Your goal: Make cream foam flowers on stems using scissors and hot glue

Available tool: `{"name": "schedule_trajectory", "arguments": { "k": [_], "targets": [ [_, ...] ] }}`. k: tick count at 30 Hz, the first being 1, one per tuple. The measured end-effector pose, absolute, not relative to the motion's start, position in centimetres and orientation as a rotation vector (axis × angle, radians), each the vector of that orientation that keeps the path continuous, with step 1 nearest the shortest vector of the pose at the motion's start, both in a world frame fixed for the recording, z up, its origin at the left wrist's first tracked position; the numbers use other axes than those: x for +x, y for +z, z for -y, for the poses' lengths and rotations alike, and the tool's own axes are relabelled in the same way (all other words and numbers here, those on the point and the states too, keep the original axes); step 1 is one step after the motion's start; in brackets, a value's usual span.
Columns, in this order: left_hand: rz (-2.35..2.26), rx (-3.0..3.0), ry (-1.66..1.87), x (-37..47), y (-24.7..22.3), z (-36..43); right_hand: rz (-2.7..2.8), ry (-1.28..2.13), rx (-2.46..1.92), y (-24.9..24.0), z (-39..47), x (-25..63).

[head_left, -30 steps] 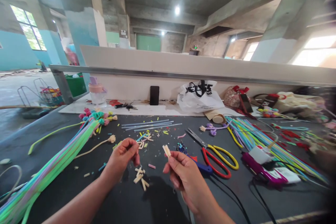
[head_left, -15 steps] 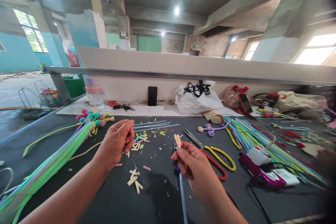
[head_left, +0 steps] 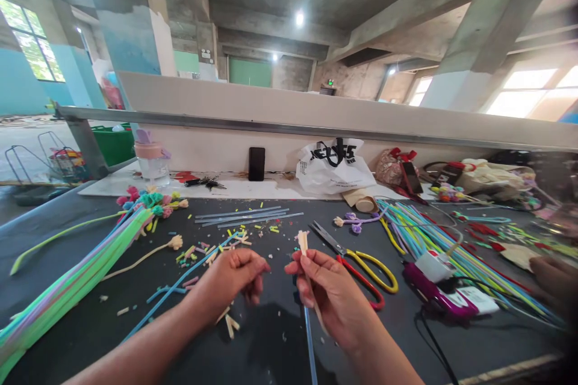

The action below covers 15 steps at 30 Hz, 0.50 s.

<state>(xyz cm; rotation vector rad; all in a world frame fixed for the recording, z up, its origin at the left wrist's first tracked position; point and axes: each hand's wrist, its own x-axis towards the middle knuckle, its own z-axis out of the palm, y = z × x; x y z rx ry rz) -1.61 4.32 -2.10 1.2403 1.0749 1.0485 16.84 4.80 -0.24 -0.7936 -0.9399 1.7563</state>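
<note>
My right hand [head_left: 332, 289] is closed on a cream stem, pinched between thumb and fingers. The stem's bundled top [head_left: 303, 243] sticks up above the fingertips, and its thin tail [head_left: 321, 316] hangs below my palm. Under that hand a clear bluish tube [head_left: 310, 349] runs to the bottom edge. My left hand [head_left: 239, 280] hovers just left of it, fingers curled and thumb against the forefinger; whatever it pinches, if anything, is too small to make out. Cream cut pieces [head_left: 231, 326] lie below the left hand. Scissors [head_left: 356, 264] with red and yellow handles rest right of my right hand.
Green and purple stems with pompom-like heads [head_left: 156, 204] lie left. Coloured stems [head_left: 433, 234], a purple power strip [head_left: 440, 295] and a co-worker's hand [head_left: 553, 283] are right. Clear tubes [head_left: 248, 215], a phone [head_left: 256, 164] and a white bag [head_left: 334, 168] lie behind.
My left hand has come down and right, closer to my right hand, its fist loosening into a pinch. The cream stem's tail now shows below my right hand. The view has shifted slightly.
</note>
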Motion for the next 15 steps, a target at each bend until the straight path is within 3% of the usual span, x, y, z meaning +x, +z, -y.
{"name": "schedule_trajectory", "arguments": {
  "k": [7, 15],
  "targets": [
    [-0.908, 1.205, 1.125, -1.7, -2.4, -2.7, 1.109, 1.720, -0.840, -1.8, -3.6, 14.2],
    [-0.723, 1.072, 1.160, -2.9, -4.1, -2.9, 1.785, 0.962, -1.241, -2.9, -2.7, 13.8]
  ]
}}
